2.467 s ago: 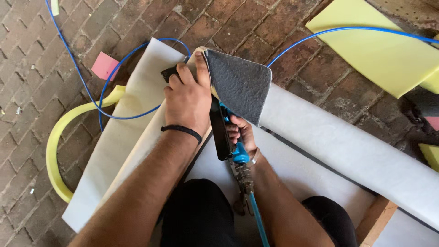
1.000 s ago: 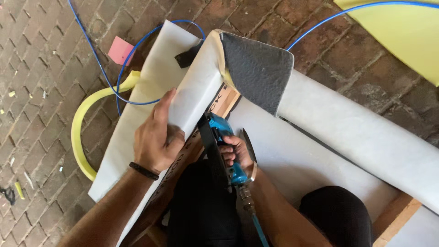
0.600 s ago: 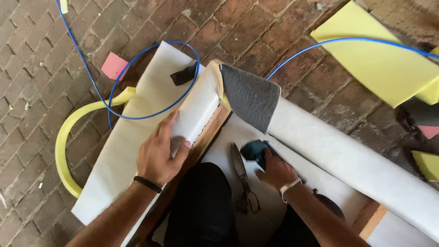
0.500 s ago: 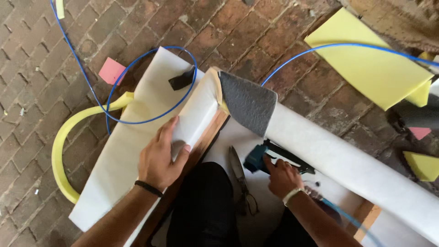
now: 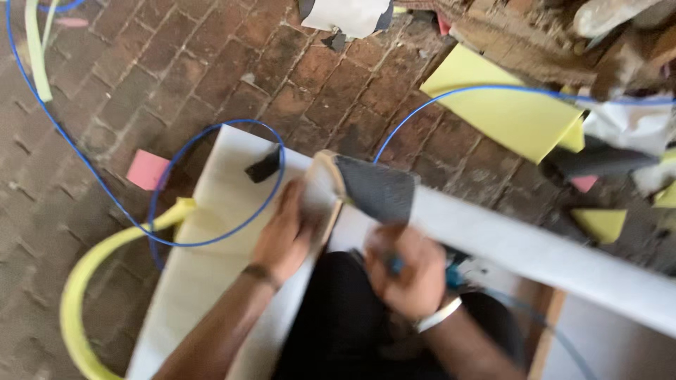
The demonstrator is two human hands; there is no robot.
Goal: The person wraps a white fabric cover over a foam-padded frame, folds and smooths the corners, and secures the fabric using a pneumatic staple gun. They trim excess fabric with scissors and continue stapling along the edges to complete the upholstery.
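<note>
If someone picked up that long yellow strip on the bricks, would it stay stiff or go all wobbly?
Probably wobbly: the yellow strip already lies in a loose curve on the brick floor, so it bends easily. It looks like foam, like the yellow sheet, so it is likely light and would droop from a hand.

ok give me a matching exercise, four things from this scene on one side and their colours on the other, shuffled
Things:
1. hose
2. foam sheet
3. small square scrap
4. fabric flap

Colours:
a. pink
b. dark grey
c. blue
d. yellow

Pairs: 1-c, 2-d, 3-a, 4-b
</note>
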